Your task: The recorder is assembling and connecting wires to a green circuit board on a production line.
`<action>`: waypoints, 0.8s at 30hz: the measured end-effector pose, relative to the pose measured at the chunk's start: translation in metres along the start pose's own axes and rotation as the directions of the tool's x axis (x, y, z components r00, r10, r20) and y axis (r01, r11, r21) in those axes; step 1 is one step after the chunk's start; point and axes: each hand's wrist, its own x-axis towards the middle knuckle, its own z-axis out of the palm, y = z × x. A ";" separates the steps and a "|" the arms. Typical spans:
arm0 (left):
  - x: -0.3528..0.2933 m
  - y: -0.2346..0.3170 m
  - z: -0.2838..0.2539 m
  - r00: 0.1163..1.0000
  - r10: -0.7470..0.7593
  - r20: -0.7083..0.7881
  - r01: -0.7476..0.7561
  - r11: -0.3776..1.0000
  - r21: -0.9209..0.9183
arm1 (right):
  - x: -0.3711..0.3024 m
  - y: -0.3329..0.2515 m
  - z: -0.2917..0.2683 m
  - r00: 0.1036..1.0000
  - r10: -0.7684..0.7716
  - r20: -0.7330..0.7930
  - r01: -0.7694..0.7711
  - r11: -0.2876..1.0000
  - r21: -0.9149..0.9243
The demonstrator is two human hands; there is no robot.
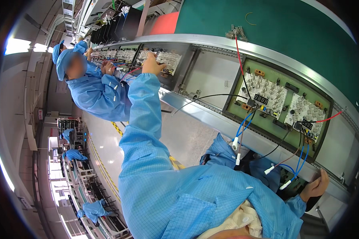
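Observation:
My left hand (151, 65) reaches far along the line, with thumb and fingers apart over a white circuit board (168, 60) in a tray. No object shows in its grasp. My right hand (316, 186) is beside the near metal rail at the right, fingers loosely extended and holding nothing visible. In front of me a green fixture tray (236, 89) carries two white circuit boards, the left board (269, 92) and the right board (301, 109), each with a black digit display. Red, black, brown and blue wires run from them; white connectors (235, 143) hang over the rail.
A metal conveyor rail (211, 115) runs along my side. Beyond it lies a green work mat (287, 36) with a pile of small metal parts (236, 32). A co-worker in blue (95, 93) works further along the line at the left, hands near other boards.

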 end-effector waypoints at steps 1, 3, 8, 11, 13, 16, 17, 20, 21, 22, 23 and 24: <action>-0.001 0.000 0.001 1.000 0.017 0.007 -0.017 0.999 0.033 | 0.000 0.000 0.000 1.000 -0.002 0.000 0.002 1.000 0.001; -0.002 0.002 0.002 1.000 0.015 0.009 -0.016 0.999 0.047 | -0.001 0.000 -0.001 1.000 0.000 -0.001 0.000 1.000 -0.012; 0.007 -0.001 0.015 0.996 0.084 0.002 -0.084 0.995 0.050 | 0.003 -0.012 -0.002 1.000 -0.007 -0.029 0.006 1.000 -0.021; -0.002 -0.003 0.008 0.984 0.167 -0.067 -0.162 0.984 0.074 | 0.002 -0.019 0.002 1.000 0.000 -0.031 -0.002 0.998 -0.063; 0.000 -0.047 0.003 0.975 0.181 -0.129 -0.183 0.983 -0.001 | 0.009 -0.029 0.008 0.999 -0.017 -0.040 0.018 0.999 0.028; -0.034 -0.010 -0.015 0.928 0.318 -0.193 -0.334 0.941 -0.054 | 0.015 -0.038 0.007 0.999 0.011 -0.041 -0.011 1.000 0.003; -0.052 0.009 -0.023 0.919 0.333 -0.208 -0.371 0.911 -0.179 | 0.015 -0.038 0.007 0.999 0.016 -0.044 -0.016 1.000 0.003; -0.110 0.037 -0.048 0.928 0.360 -0.096 -0.371 0.864 -0.340 | 0.021 -0.046 0.003 0.999 0.023 -0.042 -0.024 1.000 -0.004; -0.131 0.047 -0.054 0.932 0.362 -0.022 -0.344 0.863 -0.370 | 0.021 -0.046 0.004 0.999 0.018 -0.041 -0.018 1.000 -0.002; -0.147 0.059 -0.050 0.915 0.402 -0.039 -0.379 0.823 -0.423 | 0.021 -0.047 0.004 0.999 0.016 -0.042 -0.016 1.000 -0.017; -0.164 0.073 -0.045 0.898 0.436 -0.060 -0.410 0.780 -0.473 | 0.020 -0.047 0.005 0.999 0.025 -0.044 -0.024 1.000 0.005; -0.181 0.088 -0.045 0.876 0.477 -0.066 -0.448 0.757 -0.476 | 0.020 -0.049 0.006 0.999 0.029 -0.045 -0.027 0.999 0.036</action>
